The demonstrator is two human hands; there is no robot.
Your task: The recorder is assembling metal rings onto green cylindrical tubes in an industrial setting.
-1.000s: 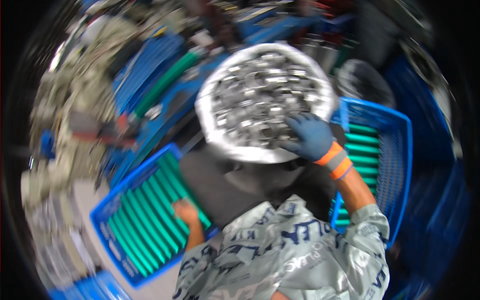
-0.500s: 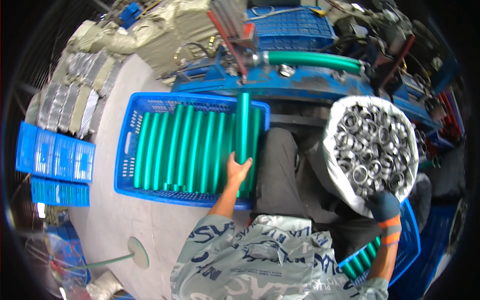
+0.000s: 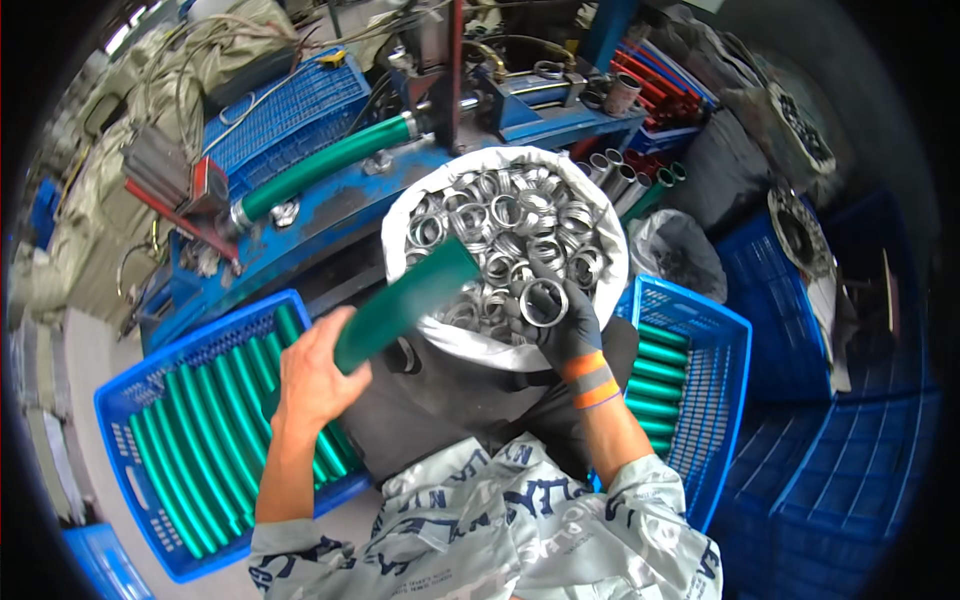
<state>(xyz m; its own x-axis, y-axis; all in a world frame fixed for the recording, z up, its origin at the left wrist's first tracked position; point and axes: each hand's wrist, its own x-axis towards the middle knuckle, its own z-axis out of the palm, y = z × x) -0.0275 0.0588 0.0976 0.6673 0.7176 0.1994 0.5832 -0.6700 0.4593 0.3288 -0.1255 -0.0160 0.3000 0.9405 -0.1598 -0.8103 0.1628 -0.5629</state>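
Note:
My bare left hand [image 3: 318,378] is closed around a green tube [image 3: 405,305], which slants up to the right over my lap. The tube's far end reaches over the near left side of a white sack [image 3: 490,352] full of metal rings. My right hand [image 3: 572,338], in a dark glove with an orange and grey cuff, grips one metal ring [image 3: 542,324] above the sack's near right side. The ring's round opening shows, and it is apart from the tube. The glove hides some of the fingertips.
On my left stands a blue crate [image 3: 128,480] of green tubes; another blue crate [image 3: 718,420] with tubes is at my right. Beyond the sack, a blue machine bench [image 3: 285,245] carries a clamped green tube [image 3: 330,165]. Blue bins [image 3: 850,470] stand far right.
My left hand has lifted the green tube out of the left crate and brought it toward the sack. My right hand now holds up a metal ring. The view has turned right.

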